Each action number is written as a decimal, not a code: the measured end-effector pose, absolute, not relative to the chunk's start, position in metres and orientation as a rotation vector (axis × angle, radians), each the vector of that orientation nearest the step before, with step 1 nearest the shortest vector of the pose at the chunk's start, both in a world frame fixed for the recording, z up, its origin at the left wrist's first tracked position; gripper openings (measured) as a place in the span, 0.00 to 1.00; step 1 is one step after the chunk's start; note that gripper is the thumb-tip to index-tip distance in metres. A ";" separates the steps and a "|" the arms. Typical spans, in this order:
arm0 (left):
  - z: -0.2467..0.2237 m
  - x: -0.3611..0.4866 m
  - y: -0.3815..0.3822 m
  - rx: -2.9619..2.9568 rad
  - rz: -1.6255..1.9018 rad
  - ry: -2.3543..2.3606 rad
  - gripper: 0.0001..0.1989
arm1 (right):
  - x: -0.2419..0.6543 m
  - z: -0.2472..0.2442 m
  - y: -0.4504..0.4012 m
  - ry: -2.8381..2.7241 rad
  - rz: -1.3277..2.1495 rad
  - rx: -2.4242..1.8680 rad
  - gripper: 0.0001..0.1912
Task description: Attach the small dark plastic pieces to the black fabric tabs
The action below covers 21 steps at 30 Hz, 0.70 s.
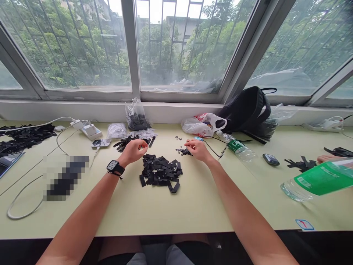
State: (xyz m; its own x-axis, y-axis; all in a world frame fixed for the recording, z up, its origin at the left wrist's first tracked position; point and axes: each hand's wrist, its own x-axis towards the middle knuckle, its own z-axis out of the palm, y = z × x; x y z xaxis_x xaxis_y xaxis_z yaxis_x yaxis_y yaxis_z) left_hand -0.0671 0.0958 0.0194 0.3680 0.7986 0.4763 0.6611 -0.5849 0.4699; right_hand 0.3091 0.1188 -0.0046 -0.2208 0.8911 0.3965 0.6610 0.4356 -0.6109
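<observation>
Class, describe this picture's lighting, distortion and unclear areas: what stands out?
Head view: daylight enters through hazy glass windows, with white sky washed out. Head view: grey metal window frames slant outward, suggesting wide-angle distortion. Head view: a pixelated dark block hides detail; small, round black pieces beside the right hand are hard to make out.

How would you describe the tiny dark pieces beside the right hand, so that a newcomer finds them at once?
Start at the pale table under the windows, and find the wearer's right hand. The tiny dark pieces lie loosely scattered beside it. They look roundish, unlike the flat black strips heaped closer to the front.
</observation>
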 end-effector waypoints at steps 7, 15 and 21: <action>0.014 -0.064 0.094 2.351 0.800 1.155 0.11 | 0.309 -0.004 0.116 -2.044 0.298 -1.394 0.12; 0.021 -0.065 0.097 2.200 0.807 1.100 0.16 | 0.293 0.006 0.105 -2.057 0.163 -1.374 0.08; 0.028 -0.058 0.093 1.998 0.857 1.046 0.21 | 0.255 0.008 0.091 -2.034 0.287 -1.172 0.11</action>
State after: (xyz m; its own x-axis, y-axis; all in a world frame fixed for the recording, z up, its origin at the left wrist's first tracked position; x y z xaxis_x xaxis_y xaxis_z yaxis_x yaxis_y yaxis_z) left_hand -0.0583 0.0930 0.0279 0.4517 0.8633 0.2249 0.3900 -0.4178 0.8206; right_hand 0.2552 0.0910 0.0082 -0.2926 0.8151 0.5000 0.6449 0.5543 -0.5262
